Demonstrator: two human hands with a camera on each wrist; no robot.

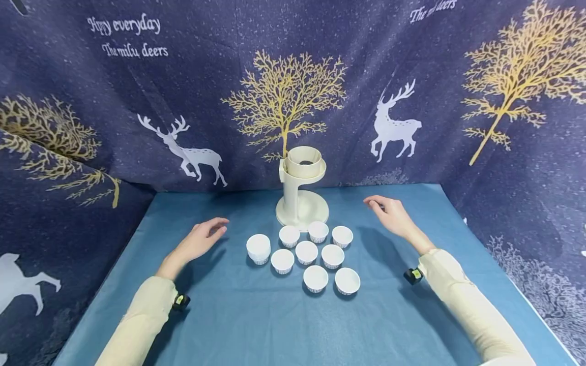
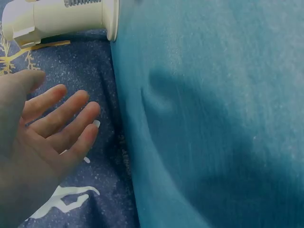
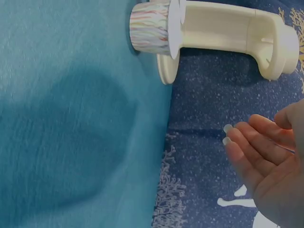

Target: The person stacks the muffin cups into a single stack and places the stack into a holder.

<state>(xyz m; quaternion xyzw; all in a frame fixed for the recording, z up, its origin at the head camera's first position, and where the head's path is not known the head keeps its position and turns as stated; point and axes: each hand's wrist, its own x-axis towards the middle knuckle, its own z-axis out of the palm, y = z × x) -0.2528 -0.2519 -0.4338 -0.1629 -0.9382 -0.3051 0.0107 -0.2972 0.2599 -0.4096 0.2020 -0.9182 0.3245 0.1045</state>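
Both hands hover over the table with relaxed fingers and nothing in them. My left hand (image 1: 201, 240) is to the left of the white paper baking cups, nearest a short stack of cups (image 1: 259, 248). To the right of the cups and the stand is my right hand (image 1: 389, 213). Several single cups (image 1: 306, 252) stand upright in loose rows at the middle. Behind them rises a cream stand (image 1: 291, 195) with a round base, a post and a ring-shaped top holder (image 1: 304, 161). In the right wrist view, one cup (image 3: 151, 27) shows coloured streaks on its side.
A blue cloth (image 1: 256, 325) covers the table. Dark blue fabric (image 1: 192, 101) printed with deer and trees hangs behind and at both sides. Each forearm, in a pale sleeve, bears a small black wrist camera, such as the left camera (image 1: 181, 302).
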